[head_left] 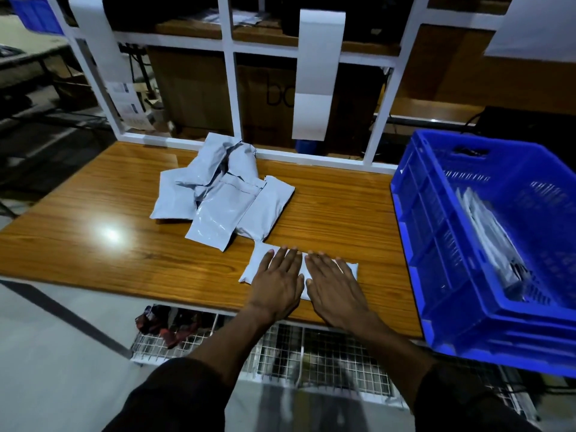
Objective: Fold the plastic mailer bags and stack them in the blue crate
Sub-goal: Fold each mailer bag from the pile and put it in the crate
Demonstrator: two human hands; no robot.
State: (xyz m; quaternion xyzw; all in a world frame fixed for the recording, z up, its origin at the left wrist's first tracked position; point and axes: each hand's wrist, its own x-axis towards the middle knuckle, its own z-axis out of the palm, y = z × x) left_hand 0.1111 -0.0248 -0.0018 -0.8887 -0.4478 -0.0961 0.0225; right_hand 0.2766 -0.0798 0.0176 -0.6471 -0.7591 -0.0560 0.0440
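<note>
Pressing the fold flat before it goes in the crate

Both our left hand (276,283) and right hand (335,286) lie flat, fingers straight, on the folded mailer (254,266) near the tabletop's (93,198) front edge, gripping nothing. We should smooth outward to push the air out, keep the edges aligned, then lift it level to the blue crate (436,275) at the right edge; the loose pile (218,194) waits toward the back edge.

Two hands, the left hand (278,283) and the right hand (334,285), lie on one flat mailer bag (254,269). One blue crate (442,244) stands at right. A loose pile of mailer bags (218,194) at centre holds roughly five; the exact number is unclear.
</note>
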